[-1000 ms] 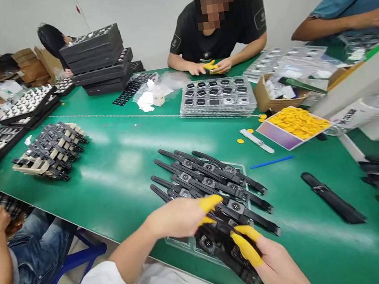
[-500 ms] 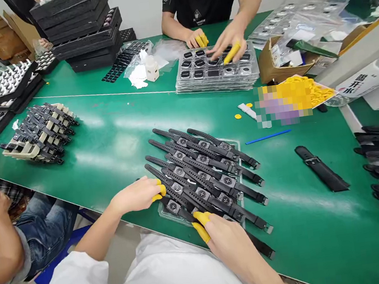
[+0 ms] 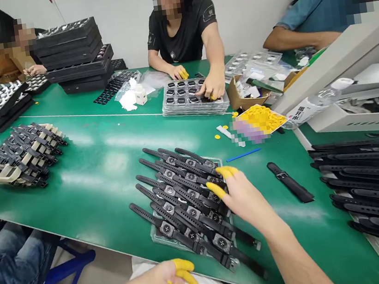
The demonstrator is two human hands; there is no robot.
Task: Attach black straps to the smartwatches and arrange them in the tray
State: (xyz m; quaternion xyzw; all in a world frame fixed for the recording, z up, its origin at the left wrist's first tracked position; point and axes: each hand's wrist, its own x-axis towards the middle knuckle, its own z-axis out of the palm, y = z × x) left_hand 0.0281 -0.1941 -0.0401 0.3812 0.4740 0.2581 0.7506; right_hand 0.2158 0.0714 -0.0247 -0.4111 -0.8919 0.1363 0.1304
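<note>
Rows of black smartwatches [image 3: 193, 212], their backs up and straps stretched out, lie across a clear plastic tray [image 3: 158, 239]. My right hand [image 3: 248, 194], with yellow finger cots on its tips, is over the right side of the rows. Its thumb and fingers are apart beside the straps, and I see nothing held in them. Below the tray, at the table's front edge, my left hand [image 3: 162, 283] hangs with its yellow-tipped fingers spread and no item in it. Some strap ends on the right are hidden behind my right hand.
One black strap [image 3: 290, 182] and a blue stick [image 3: 243, 155] lie to the right. More straps [image 3: 364, 170] line the right side. A strap-laden beige rack [image 3: 20, 155] stands left. Across the table, a co-worker's hand [image 3: 215, 82] touches stacked clear trays [image 3: 195, 108].
My left hand has drawn back from the tray towards me. From the tray's near edge, my right hand has gone to its right side. The head view has tilted up and shifted right.
</note>
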